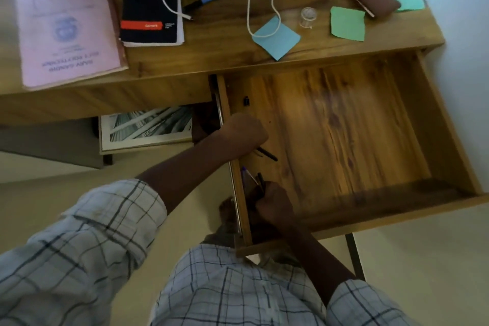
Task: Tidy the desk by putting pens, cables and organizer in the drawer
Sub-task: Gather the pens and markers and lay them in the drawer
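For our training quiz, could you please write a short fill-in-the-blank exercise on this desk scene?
1. The drawer is ____.
2. The right hand holds pens inside the ____.
3. The white cable lies on the ____.
4. The cable's end rests on a ____ paper square.

Missing words: open; drawer; desk; blue

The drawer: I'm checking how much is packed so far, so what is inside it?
In the drawer: a dark pen by the left hand, pens gripped in the right hand, one small black item. Both hands cover anything beneath them.
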